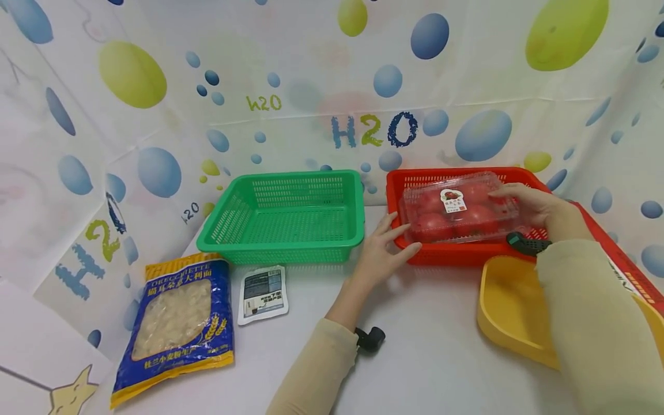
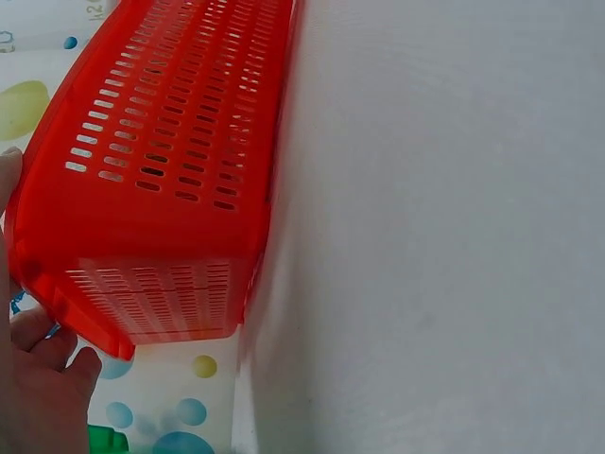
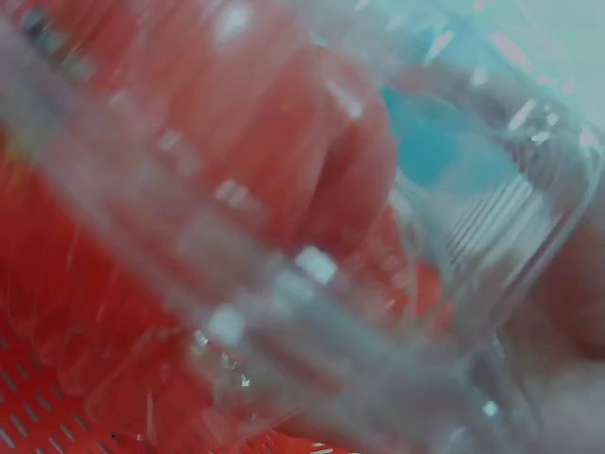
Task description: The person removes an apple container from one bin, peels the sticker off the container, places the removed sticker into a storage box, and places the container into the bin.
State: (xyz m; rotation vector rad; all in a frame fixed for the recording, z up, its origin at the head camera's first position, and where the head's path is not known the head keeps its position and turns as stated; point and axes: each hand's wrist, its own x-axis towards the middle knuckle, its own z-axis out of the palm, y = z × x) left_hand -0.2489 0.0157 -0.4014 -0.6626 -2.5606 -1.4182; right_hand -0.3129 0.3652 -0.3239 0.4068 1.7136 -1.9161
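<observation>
A clear plastic box of tomatoes (image 1: 441, 216) with a white label lies tilted in the red basket (image 1: 451, 253). My right hand (image 1: 539, 204) grips the right end of this box, thumb toward me side hidden. Up close in the right wrist view, the clear box (image 3: 284, 274) and red tomatoes are blurred, with part of the hand at the right edge. My left hand (image 1: 381, 253) is at the basket's left front corner with fingers spread. In the left wrist view, its fingers (image 2: 52, 345) lie beside the rim of the red basket (image 2: 151, 208); contact is hard to tell.
Left of the red basket stands a green basket (image 1: 290, 253). A blue and yellow bag of orecchiette pasta (image 1: 176, 328) and a small white packet (image 1: 263, 294) lie in front of it. A yellow container (image 1: 510, 311) stands near my right forearm, with a red printed package (image 1: 612, 245) behind.
</observation>
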